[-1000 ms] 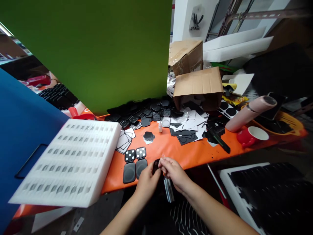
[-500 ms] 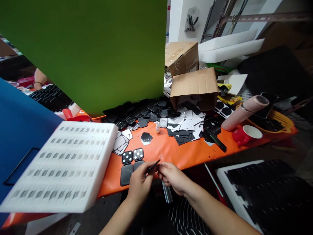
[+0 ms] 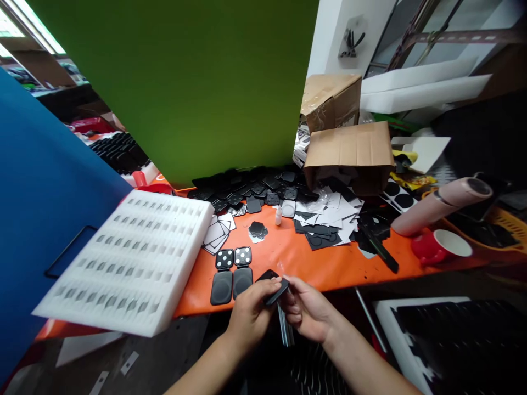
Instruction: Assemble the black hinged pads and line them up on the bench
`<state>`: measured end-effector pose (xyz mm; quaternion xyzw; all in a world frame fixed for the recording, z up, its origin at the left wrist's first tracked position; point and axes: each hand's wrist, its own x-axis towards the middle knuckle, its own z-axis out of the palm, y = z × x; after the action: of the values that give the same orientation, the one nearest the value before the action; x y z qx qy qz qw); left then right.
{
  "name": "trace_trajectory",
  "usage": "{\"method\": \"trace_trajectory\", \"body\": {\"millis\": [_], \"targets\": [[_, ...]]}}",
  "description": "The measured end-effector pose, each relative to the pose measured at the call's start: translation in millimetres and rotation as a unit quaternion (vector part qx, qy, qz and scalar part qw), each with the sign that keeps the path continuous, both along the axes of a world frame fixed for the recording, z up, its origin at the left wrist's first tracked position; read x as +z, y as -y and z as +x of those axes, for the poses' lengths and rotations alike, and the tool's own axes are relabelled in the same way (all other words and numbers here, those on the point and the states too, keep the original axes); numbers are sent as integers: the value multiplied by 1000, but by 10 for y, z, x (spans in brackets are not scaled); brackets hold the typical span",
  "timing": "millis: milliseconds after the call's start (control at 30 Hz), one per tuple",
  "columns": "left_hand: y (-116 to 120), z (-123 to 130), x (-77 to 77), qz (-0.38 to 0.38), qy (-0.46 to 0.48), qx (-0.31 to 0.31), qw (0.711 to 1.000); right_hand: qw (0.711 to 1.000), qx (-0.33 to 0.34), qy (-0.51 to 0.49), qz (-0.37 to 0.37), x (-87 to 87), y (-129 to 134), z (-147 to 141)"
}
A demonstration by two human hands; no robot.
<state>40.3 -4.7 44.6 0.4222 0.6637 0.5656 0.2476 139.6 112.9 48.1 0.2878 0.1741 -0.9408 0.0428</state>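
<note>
My left hand (image 3: 256, 310) is closed on a black hinged pad (image 3: 276, 292), thumb on top, just over the table's front edge. The fingers of my right hand (image 3: 304, 310) are curled, and their tips pinch the pad's right corner. Two similar hinged pads lie unfolded side by side just left of my hands; the upper half of the left one (image 3: 224, 258) and of the right one (image 3: 242, 255) carries white dots. Beyond them rest a small dark stack (image 3: 257, 229) on a silvery sheet and a small white bottle (image 3: 278, 215).
A white foam tray (image 3: 164, 258) with rows of slots stands left. Black pads (image 3: 255, 189) are heaped along the green panel (image 3: 197, 88). Right are loose cards (image 3: 329, 214), an open carton (image 3: 349, 145), a pink flask (image 3: 442, 206), a red mug (image 3: 428, 247) and a foam-edged black stack (image 3: 461, 340).
The pad has turned from nearly edge-on to showing its flat face, and my right fingers have come onto its edge. The camera view has shifted slightly left.
</note>
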Motion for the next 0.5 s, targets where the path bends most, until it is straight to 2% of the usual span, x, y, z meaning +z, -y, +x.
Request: {"method": "trace_trajectory", "body": {"millis": [67, 100, 167, 233, 300, 367, 500], "targets": [[-70, -57, -3, -29, 102, 75, 992, 992, -33, 15, 123, -28, -41, -8], [-104, -91, -8, -41, 166, 106, 980, 975, -50, 24, 215, -54, -62, -10], [-162, -154, -20, -45, 287, 121, 949, 911, -62, 37, 406, -124, -86, -18], [-197, -197, -22, -35, 375, 88, 922, 841, -14, 36, 539, -207, -74, -33], [-210, -218, -8, -22, 420, 72, 904, 793, 43, 38, 607, -284, -33, -57], [-208, -233, 8, -17, 432, 69, 899, 762, 65, 53, 642, -343, 13, -92], [-193, -300, -31, -25, 409, 57, 911, 741, 57, 72, 666, -395, 52, -167]]}}
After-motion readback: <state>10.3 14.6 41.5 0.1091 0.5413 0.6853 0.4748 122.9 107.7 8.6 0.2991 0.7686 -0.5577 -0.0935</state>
